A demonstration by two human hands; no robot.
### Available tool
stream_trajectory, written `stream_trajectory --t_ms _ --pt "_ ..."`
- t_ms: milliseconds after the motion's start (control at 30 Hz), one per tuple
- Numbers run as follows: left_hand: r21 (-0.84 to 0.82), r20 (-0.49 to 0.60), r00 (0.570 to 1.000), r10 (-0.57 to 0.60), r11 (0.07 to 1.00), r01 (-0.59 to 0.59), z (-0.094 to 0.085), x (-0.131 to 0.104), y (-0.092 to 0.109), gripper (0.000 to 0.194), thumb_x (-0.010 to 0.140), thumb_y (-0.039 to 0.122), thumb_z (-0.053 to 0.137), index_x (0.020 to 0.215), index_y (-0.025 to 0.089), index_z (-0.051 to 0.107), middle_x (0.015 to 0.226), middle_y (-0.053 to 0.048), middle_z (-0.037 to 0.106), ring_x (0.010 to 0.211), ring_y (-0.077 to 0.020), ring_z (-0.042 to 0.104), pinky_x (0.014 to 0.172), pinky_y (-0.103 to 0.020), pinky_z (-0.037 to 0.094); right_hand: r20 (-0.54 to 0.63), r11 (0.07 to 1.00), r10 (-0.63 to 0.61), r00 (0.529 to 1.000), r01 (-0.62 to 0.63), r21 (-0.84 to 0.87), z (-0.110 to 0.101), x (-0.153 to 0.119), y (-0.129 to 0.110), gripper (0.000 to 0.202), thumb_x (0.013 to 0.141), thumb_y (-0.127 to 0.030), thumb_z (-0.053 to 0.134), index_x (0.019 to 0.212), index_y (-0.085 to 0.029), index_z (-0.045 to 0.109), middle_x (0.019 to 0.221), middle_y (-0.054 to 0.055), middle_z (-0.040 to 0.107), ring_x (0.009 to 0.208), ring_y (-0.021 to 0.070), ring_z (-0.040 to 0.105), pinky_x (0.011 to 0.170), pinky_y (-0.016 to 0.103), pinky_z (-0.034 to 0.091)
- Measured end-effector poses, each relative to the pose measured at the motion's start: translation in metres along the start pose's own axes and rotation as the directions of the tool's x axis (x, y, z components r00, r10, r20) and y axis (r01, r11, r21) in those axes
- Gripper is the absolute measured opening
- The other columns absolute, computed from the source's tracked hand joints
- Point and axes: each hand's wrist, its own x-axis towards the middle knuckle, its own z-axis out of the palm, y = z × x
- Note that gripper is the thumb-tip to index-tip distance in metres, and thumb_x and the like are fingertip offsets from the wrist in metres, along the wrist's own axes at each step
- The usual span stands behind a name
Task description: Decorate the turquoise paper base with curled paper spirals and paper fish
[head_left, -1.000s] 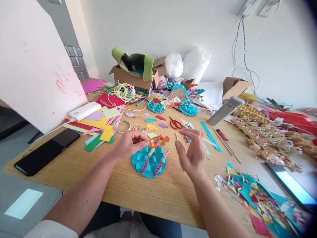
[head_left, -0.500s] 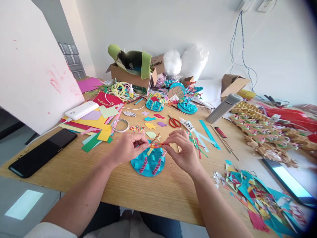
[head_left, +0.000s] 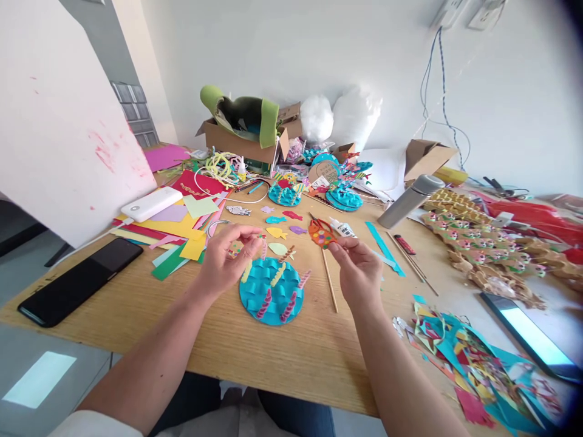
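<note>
A round blue woven paper disc point(head_left: 272, 297) lies on the wooden table, with twisted pink, yellow and brown strips standing on it. To its upper right, my right hand point(head_left: 359, 264) pinches an orange paper fish point(head_left: 320, 235) with coloured dots by its edge. My left hand point(head_left: 230, 255) is closed, thumb against fingertips, above the disc's upper left side; what it may hold is too small to name. Small paper fish, among them a yellow one point(head_left: 276, 233) and a purple one point(head_left: 298, 230), lie beyond the disc. A thin wooden stick point(head_left: 330, 282) rests right of the disc.
Coloured paper sheets point(head_left: 182, 224) and a black phone point(head_left: 79, 279) are on the left. A grey bottle point(head_left: 410, 200) and a glue tube point(head_left: 342, 227) stand or lie toward the right. Paper scraps point(head_left: 478, 358) and a lit phone point(head_left: 531, 334) occupy the right front.
My hands have moved apart. The orange fish, held between both hands before, has gone right with my right hand and now shows its flat side. My left hand has moved slightly left and up.
</note>
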Motion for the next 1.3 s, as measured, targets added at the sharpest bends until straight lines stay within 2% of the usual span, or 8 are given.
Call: stream_trajectory --t_ms 200,400,633,733,900,967,1133,1300 --pt "0.021 0.068 0.993 0.093 0.995 -0.094 0.001 -0.002 -0.002 0.038 0.096 0.04 0.037 0.116 0.018 0.061 0.109 -0.008 0.069 0.11 -0.0209 0.059 0.099 -0.036 0.043 -0.057 0.992 0.073 0.996 -0.067 0.103 0.0 0.004 0.005 0.019 0.074 -0.034 0.075 0.075 -0.02 0.063 0.072 0.0 0.063 0.069 0.0145 0.059 0.067 0.029 0.047" --pt "0.038 0.244 0.97 0.019 0.999 -0.029 0.004 0.007 0.0 0.046 0.099 0.042 0.029 0.12 0.018 0.061 0.115 -0.009 0.068 0.115 -0.021 0.056 0.1 -0.035 0.042 0.23 0.999 0.021 0.973 -0.03 0.033 0.001 -0.001 0.004 0.013 0.076 -0.031 0.074 0.077 -0.022 0.065 0.079 0.001 0.064 0.081 0.0169 0.059 0.078 0.034 0.046" --pt "0.165 0.386 0.92 -0.072 0.986 0.008 0.001 0.043 0.04 0.059 0.097 0.053 0.026 0.098 0.016 0.071 0.101 -0.009 0.073 0.106 -0.0217 0.063 0.093 -0.032 0.046 0.377 0.993 -0.073 0.923 0.103 -0.06 0.005 -0.004 0.001 0.011 0.08 -0.032 0.071 0.077 -0.023 0.067 0.085 0.002 0.066 0.089 0.0196 0.061 0.084 0.039 0.046" --pt "0.149 0.512 0.855 -0.08 0.989 0.003 0.005 0.054 0.049 0.064 0.095 0.058 0.022 0.102 0.016 0.07 0.102 -0.009 0.073 0.106 -0.0224 0.063 0.092 -0.033 0.046 0.412 0.982 -0.109 0.905 0.162 -0.096 0.008 -0.006 -0.002 0.011 0.08 -0.033 0.071 0.077 -0.023 0.067 0.086 0.003 0.066 0.09 0.0207 0.06 0.086 0.041 0.044" --pt "0.184 0.743 0.645 -0.179 0.981 0.06 0.013 0.068 0.044 0.07 0.092 0.065 0.021 0.129 0.018 0.057 0.108 -0.009 0.072 0.109 -0.0237 0.061 0.091 -0.032 0.045 0.458 0.964 -0.113 0.882 0.209 -0.166 0.012 -0.011 -0.002 0.009 0.08 -0.031 0.072 0.077 -0.023 0.068 0.089 0.005 0.067 0.092 0.0225 0.059 0.089 0.044 0.04" --pt "0.21 0.771 0.595 -0.226 0.973 0.097 0.015 0.073 0.041 0.071 0.09 0.067 0.022 0.131 0.019 0.055 0.112 -0.009 0.07 0.108 -0.0241 0.061 0.087 -0.031 0.046 0.454 0.97 -0.09 0.886 0.181 -0.162 0.013 -0.012 0.001 0.01 0.08 -0.031 0.071 0.076 -0.023 0.067 0.089 0.005 0.067 0.091 0.0227 0.059 0.088 0.044 0.04" --pt "0.219 0.8 0.555 -0.227 0.972 0.081 0.019 0.08 0.035 0.07 0.09 0.068 0.023 0.128 0.019 0.057 0.111 -0.009 0.07 0.109 -0.023 0.06 0.088 -0.029 0.043 0.447 0.992 -0.003 0.895 0.06 -0.113 0.011 -0.01 0.008 0.014 0.08 -0.034 0.07 0.075 -0.022 0.065 0.087 0.005 0.066 0.089 0.0223 0.06 0.085 0.042 0.044" --pt "0.239 0.795 0.537 -0.282 0.959 0.15 0.02 0.083 0.03 0.073 0.089 0.069 0.023 0.134 0.017 0.05 0.117 -0.012 0.067 0.095 -0.0216 0.065 0.072 -0.026 0.046 0.442 0.995 0.091 0.892 -0.095 -0.015 0.008 -0.007 0.008 0.018 0.078 -0.037 0.071 0.072 -0.021 0.064 0.083 0.003 0.064 0.087 0.0199 0.06 0.079 0.035 0.047"
